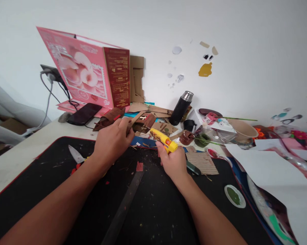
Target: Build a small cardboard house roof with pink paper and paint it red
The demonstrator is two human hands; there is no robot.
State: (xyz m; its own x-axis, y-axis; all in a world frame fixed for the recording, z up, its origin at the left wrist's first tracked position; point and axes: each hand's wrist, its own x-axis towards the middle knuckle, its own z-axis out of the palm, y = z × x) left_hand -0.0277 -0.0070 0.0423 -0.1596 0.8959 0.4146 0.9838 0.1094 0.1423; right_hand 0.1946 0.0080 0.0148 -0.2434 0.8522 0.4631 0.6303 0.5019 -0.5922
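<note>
My right hand [175, 161] is wrapped round a yellow hot glue gun [160, 136], its nozzle pointing left and away from me. My left hand [114, 137] is closed on a brown cardboard strip [137, 117] that sticks out past the fingers. The nozzle is close to a small brown piece [149, 121] beside that strip; whether they touch I cannot tell. Under my left forearm lie scissors [76, 154], their handles partly hidden. A dark ruler [124, 207] and a small red square [139, 166] lie between my arms. A green-handled tool [193, 167] is beside my right hand.
Behind my hands are cardboard scraps [155, 109], a black thermos [181, 108] and a pink box [84, 71]. A phone [83, 114] lies at left. Right of the black mat's middle are corrugated cardboard [203, 163] and a lid with green paint [234, 196]. White paper [265, 166] lies far right.
</note>
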